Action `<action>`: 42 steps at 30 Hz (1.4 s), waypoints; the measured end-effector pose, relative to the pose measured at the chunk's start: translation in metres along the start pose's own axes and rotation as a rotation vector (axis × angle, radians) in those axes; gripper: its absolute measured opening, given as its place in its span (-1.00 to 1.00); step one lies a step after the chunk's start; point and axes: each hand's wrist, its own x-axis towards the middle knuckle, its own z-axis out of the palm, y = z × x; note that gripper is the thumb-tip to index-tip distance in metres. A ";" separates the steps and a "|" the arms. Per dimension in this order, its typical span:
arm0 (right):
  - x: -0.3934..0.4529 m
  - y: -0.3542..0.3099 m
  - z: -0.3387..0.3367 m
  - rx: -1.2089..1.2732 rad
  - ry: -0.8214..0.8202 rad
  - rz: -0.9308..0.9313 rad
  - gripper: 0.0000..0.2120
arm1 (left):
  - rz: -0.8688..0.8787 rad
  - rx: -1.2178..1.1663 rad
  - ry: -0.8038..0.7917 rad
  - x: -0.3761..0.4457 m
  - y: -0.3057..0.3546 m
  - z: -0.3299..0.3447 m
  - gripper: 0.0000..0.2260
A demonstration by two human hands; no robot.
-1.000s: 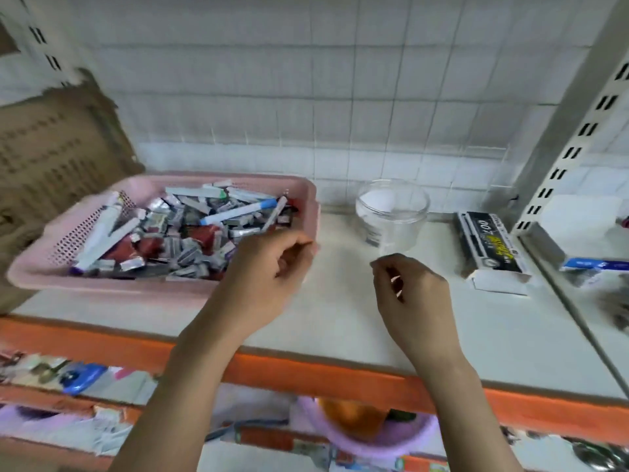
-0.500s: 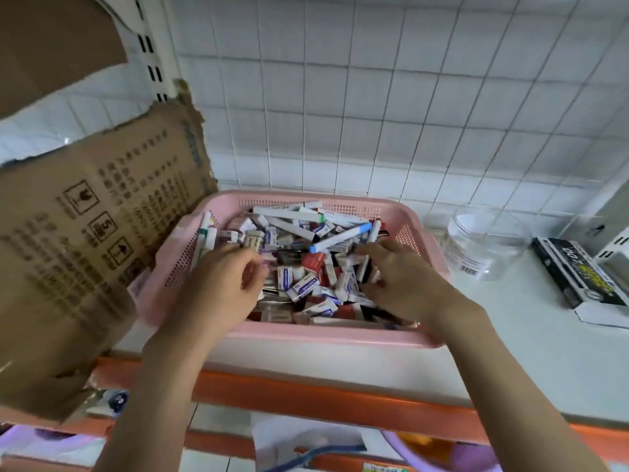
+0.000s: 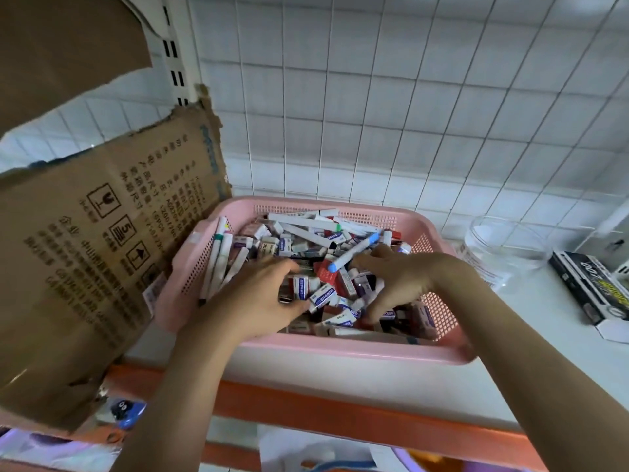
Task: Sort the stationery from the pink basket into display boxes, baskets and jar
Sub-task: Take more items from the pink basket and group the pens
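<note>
Sitting on a white shelf (image 3: 531, 338) with an orange front edge, just in front of the tiled wall: a pink basket (image 3: 354, 350), heaped with boxed erasers (image 3: 321, 296) and white markers (image 3: 299, 221). Pressing against the basket's left rim: a torn cardboard flap (image 3: 95, 240), leaving no room on that side. Standing to the right, near the basket's far right corner: a clear jar (image 3: 503, 250), and beyond it, touching nothing, a black display box (image 3: 592, 291); bare shelf lying between basket and box. Reaching over the near rim into the heap: both forearms. Lying palm down among the erasers: the left hand (image 3: 258, 301), fingers spread and only loosely bent, thumb touching a blue-and-white eraser box, gripping nothing that shows. Hovering palm down beside it: the right hand (image 3: 398, 281), fingers splayed and dipping into the pile below a blue-capped marker (image 3: 354, 252), fingertips hidden, closing on nothing visible. Keeping apart: the 2 hands, erasers showing between them.
</note>
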 end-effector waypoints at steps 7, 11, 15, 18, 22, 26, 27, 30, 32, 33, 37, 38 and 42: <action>0.005 0.010 0.005 0.074 0.067 -0.013 0.04 | -0.035 -0.010 -0.042 -0.001 -0.003 -0.001 -0.45; 0.005 0.011 0.005 0.167 0.101 -0.063 -0.23 | -0.039 -0.015 -0.053 -0.001 -0.001 -0.003 -0.46; 0.002 0.008 0.013 0.195 0.122 -0.111 -0.41 | -0.025 0.030 -0.108 0.006 0.005 -0.003 -0.40; 0.000 0.009 0.015 0.206 0.190 -0.144 -0.52 | -0.037 0.082 -0.183 0.014 0.011 -0.002 -0.33; 0.000 0.011 0.018 0.162 0.361 -0.181 -0.50 | -0.074 0.099 -0.329 0.028 0.019 -0.002 -0.28; -0.003 0.008 0.023 0.147 0.453 -0.195 -0.76 | -0.096 0.159 -0.399 0.038 0.024 -0.008 -0.25; -0.003 0.007 0.024 0.146 0.431 -0.177 -0.74 | -0.096 0.168 -0.411 0.039 0.026 -0.010 -0.28; -0.004 0.003 0.023 0.137 0.310 -0.113 -0.62 | -0.104 0.164 -0.448 0.041 0.027 -0.013 -0.33; -0.004 0.001 0.022 0.133 0.234 -0.085 -0.48 | -0.104 0.140 -0.478 0.041 0.027 -0.013 -0.33; -0.004 0.001 0.021 0.130 0.218 -0.081 -0.44 | -0.100 0.127 -0.501 0.041 0.026 -0.013 -0.35; -0.003 0.001 0.021 0.116 0.265 -0.105 -0.56 | -0.091 0.090 -0.544 0.040 0.023 -0.013 -0.43; -0.002 0.002 0.021 0.109 0.290 -0.113 -0.59 | -0.093 0.096 -0.535 0.040 0.021 -0.012 -0.45; -0.001 0.005 0.027 0.120 0.373 -0.176 -0.72 | -0.122 0.226 -0.451 0.043 0.020 -0.001 -0.44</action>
